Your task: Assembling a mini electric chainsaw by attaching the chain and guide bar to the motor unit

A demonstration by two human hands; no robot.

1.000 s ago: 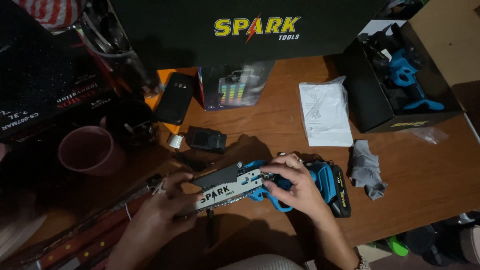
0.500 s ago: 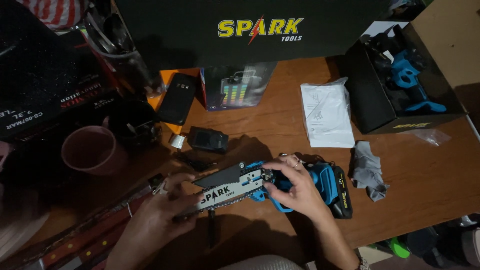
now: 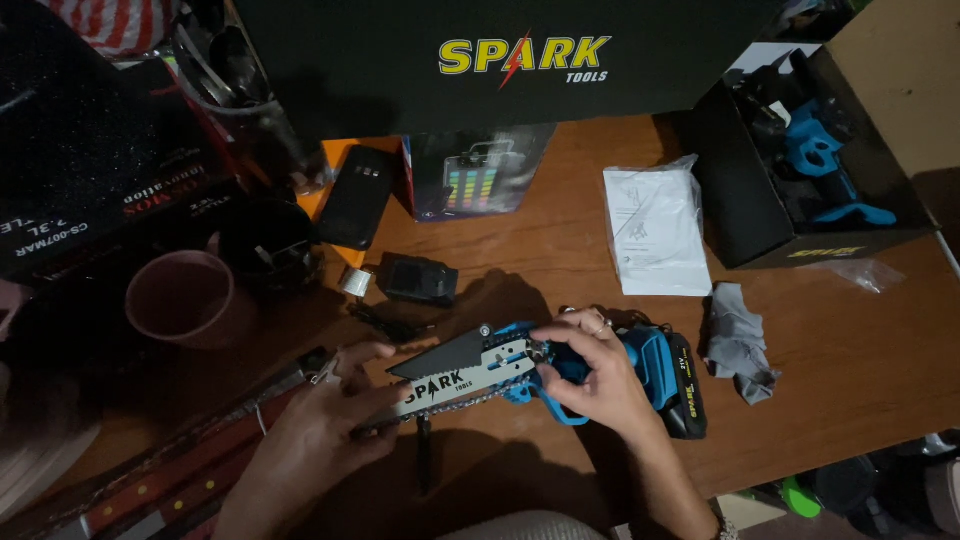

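Two hands on mini chainsaw (image 3: 560, 375). Left hand (image 3: 330, 425) grasps bar tip at 9 o'clock. Right hand (image 3: 590, 375) grips the blue body.

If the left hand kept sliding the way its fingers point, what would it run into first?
Probably the right hand at the blue saw body: the left hand points right along the guide bar, though depth is unclear.

The left hand (image 3: 325, 425) creeps a little further along the guide bar (image 3: 462, 375) of the blue mini chainsaw (image 3: 560, 375), fingers now stretched under the chain. The right hand (image 3: 590, 375) shifts a touch toward the bar's root, fingertips pressing at the side cover. The saw itself swings slightly, its tip dipping a shade lower toward the left.
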